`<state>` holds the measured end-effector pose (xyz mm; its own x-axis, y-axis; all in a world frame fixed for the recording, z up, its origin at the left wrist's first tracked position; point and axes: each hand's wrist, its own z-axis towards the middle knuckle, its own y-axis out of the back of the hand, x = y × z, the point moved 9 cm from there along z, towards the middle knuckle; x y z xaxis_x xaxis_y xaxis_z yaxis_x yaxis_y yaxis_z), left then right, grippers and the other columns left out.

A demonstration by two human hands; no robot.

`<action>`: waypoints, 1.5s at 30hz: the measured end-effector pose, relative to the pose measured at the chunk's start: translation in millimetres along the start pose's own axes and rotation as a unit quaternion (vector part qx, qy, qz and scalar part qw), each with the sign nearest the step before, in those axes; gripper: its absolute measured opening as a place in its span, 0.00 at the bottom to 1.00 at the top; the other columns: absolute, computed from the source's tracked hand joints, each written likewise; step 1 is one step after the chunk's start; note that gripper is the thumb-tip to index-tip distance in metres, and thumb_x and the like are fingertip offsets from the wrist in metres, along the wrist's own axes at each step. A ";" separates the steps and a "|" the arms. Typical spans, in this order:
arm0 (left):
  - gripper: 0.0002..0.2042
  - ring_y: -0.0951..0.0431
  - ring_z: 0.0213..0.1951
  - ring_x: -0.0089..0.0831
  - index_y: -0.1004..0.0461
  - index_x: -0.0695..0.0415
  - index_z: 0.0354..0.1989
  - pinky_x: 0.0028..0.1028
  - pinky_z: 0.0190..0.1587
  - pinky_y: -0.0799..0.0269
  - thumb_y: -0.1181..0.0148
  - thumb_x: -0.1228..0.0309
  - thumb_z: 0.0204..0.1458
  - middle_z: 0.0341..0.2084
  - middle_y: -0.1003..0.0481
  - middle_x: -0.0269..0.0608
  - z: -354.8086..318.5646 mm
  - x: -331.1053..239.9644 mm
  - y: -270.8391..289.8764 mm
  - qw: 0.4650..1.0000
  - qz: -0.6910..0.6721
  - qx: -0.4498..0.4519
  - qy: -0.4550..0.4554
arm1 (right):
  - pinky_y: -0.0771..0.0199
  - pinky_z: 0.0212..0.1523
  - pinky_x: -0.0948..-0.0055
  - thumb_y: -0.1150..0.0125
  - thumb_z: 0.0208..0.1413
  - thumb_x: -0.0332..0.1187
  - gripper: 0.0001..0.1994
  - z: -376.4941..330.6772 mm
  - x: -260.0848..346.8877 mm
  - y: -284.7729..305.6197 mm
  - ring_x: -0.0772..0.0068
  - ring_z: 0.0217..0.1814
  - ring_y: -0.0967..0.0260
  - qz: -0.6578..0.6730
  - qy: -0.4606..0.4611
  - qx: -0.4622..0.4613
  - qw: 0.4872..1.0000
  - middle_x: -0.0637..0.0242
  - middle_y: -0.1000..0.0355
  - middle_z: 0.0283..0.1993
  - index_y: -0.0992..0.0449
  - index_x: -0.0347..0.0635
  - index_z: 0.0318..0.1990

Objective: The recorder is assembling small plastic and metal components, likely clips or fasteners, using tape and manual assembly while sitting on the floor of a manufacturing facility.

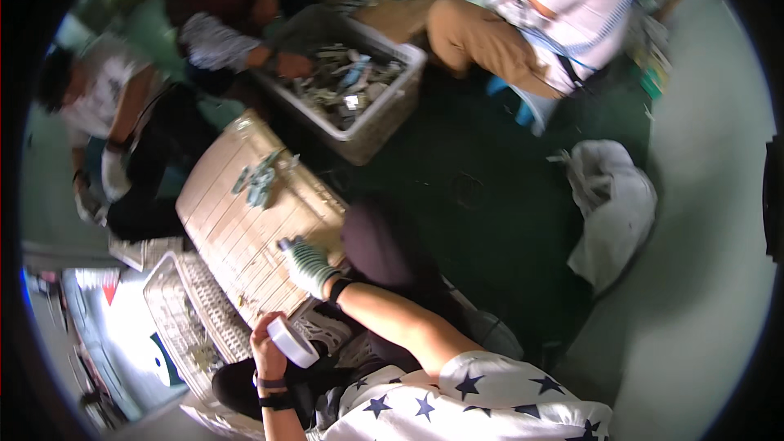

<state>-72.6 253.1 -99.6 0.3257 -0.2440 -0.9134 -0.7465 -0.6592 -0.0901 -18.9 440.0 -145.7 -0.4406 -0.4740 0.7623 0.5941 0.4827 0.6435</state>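
My left hand [267, 354], bare and with dark bands at the wrist, is closed on a white ring that looks like a roll of tape [292, 342], near the board's lower edge. My right hand [309, 268] wears a striped green-and-white knitted glove. Its fingers are drawn together over the light wooden board [245, 233], and a small dark grey bit shows at their tips; what it is I cannot make out. Farther up the same board lies a small heap of grey-green pieces [260, 181], apart from both hands.
White plastic baskets [175, 273] stand left of the board. Beyond it is a large pale crate [359, 145] of mixed scraps, with a person's hand [292, 65] over it. Other people sit at left and far right. A white sack [612, 196] lies on the dark floor at right.
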 end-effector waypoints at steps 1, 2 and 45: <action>0.14 0.25 0.36 0.25 0.26 0.65 0.38 0.22 0.40 0.30 0.51 0.87 0.41 0.36 0.24 0.40 -1.4 1.7 -11.0 1.000 -0.002 0.013 0.019 | 0.29 0.37 0.54 0.49 0.48 0.27 0.16 1.0 -12.0 -2.8 0.52 0.42 0.29 0.008 0.021 -0.012 1.000 0.52 0.31 0.41 0.35 0.42 0.47; 0.14 0.26 0.36 0.25 0.26 0.66 0.38 0.22 0.41 0.30 0.51 0.86 0.42 0.36 0.24 0.40 -2.5 5.6 -19.9 0.999 -0.006 0.025 0.037 | 0.29 0.38 0.53 0.49 0.48 0.28 0.16 2.8 -25.6 -4.8 0.51 0.42 0.29 0.016 0.042 -0.023 0.999 0.52 0.30 0.41 0.34 0.42 0.46; 0.08 0.24 0.35 0.24 0.26 0.63 0.38 0.23 0.40 0.28 0.44 0.73 0.53 0.33 0.24 0.39 -481.5 279.0 185.6 0.811 -0.445 -0.272 0.263 | 0.31 0.50 0.69 0.44 0.55 0.44 0.24 302.8 -141.3 246.3 0.62 0.48 0.29 -0.085 -0.237 -0.085 0.964 0.56 0.29 0.49 0.30 0.28 0.50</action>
<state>159.1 -279.8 -180.1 0.9052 0.3259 -0.2728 0.2407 -0.9222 -0.3028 -14.0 848.8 -74.0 -0.7758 -0.1260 0.6183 0.5697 0.2813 0.7722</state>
